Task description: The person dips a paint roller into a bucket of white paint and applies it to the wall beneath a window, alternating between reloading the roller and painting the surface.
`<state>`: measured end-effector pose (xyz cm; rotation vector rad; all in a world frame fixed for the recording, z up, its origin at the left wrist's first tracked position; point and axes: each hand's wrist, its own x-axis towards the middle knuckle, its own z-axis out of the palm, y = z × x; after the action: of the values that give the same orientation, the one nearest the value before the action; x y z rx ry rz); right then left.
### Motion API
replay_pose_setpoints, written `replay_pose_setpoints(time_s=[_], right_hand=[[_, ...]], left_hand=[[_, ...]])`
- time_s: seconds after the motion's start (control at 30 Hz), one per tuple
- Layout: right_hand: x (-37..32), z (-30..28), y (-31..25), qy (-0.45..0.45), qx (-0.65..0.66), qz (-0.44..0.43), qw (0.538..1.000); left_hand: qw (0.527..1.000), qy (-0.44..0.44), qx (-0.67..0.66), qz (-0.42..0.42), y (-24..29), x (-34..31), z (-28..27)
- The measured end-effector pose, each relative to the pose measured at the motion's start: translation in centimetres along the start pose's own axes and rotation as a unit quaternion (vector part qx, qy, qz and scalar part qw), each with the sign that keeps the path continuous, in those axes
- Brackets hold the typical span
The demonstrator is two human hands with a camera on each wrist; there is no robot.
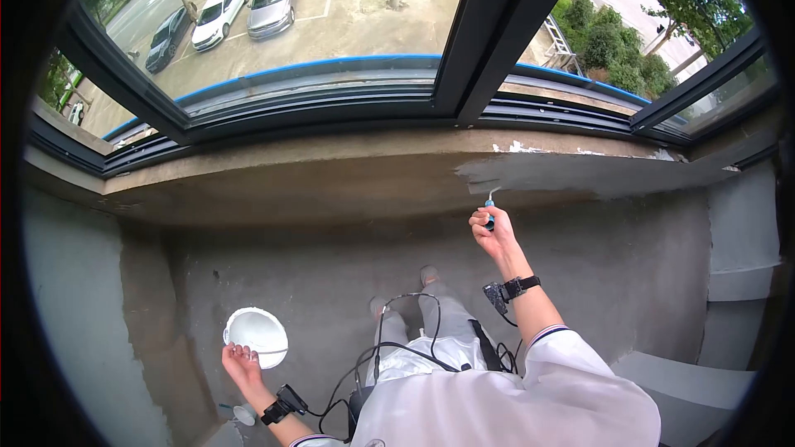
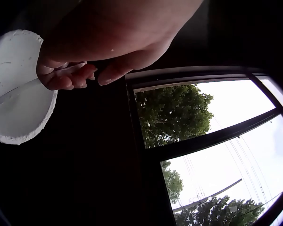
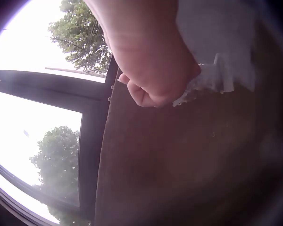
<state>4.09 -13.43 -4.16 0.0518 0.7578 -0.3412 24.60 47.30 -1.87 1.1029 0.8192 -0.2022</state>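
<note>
My right hand (image 1: 494, 232) grips the blue handle of a small paint roller (image 1: 490, 205) at the low wall under the window. The roller's bent metal rod reaches up to the lower left end of a light grey painted patch (image 1: 546, 174). In the right wrist view, my curled fingers and wrist hide most of the tool. At the lower left, my left hand (image 1: 242, 366) holds a white bucket (image 1: 257, 327) by its pale handle, which crosses the opening. Seen from the left wrist, my fingers curl round this handle beside the bucket's crusted rim (image 2: 20, 140).
A window with dark frames (image 1: 306, 108) runs above the brown ledge (image 1: 331, 151). White splashes mark the ledge on the right. Black cables (image 1: 389, 348) loop over my lap. A small white container (image 1: 244, 415) stands behind my left wrist. Side walls rise left and right.
</note>
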Motion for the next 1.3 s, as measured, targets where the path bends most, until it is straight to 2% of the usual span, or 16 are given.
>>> replay_pose_setpoints(time_s=[0.17,0.3,0.4,0.5,0.63,0.8,0.87,0.93,1.0,1.13,1.3], right_hand=[[3.8,-4.3,-4.1,0.011,0.036,0.017,0.999],[3.9,-4.9,-4.9,0.003,0.061,0.021,0.998],[1.4,-3.2,-4.9,-0.007,0.072,0.016,0.997],[-2.8,-0.8,-4.6,-0.064,0.113,0.04,0.991],[-8.0,1.7,-3.2,-0.106,0.12,0.051,0.986],[-11.0,1.8,-1.1,-0.134,0.118,0.045,0.983],[-11.4,1.1,-0.2,-0.138,0.088,0.037,0.986],[-11.4,0.7,-0.1,-0.128,0.085,0.042,0.987],[-11.0,0.4,-0.4,-0.154,0.103,0.037,0.982],[-8.3,-1.3,-1.7,-0.16,0.125,0.062,0.977],[-4.3,-4.4,-3.5,-0.123,0.142,0.076,0.979]], left_hand=[[1.0,0.001,0.014,0.007,0.8,-2.0,-1.0],[0.999,-0.002,0.032,0.022,0.5,-2.8,-1.6],[0.999,0.0,0.043,0.029,0.2,-3.3,-1.2],[0.998,-0.033,0.052,0.026,-0.4,-2.3,-0.8],[0.999,-0.021,0.034,0.003,-0.7,-1.5,0.8],[0.998,-0.059,0.009,-0.012,-1.0,1.2,0.3],[1.0,-0.024,-0.009,-0.012,-1.2,1.2,1.2],[0.999,-0.045,0.012,0.002,-1.1,1.0,0.7],[0.998,-0.065,0.019,0.002,-1.3,1.4,0.0],[0.998,-0.046,0.033,0.016,-1.4,-0.2,0.5],[0.997,-0.022,0.065,0.019,-2.5,-2.3,0.2]])
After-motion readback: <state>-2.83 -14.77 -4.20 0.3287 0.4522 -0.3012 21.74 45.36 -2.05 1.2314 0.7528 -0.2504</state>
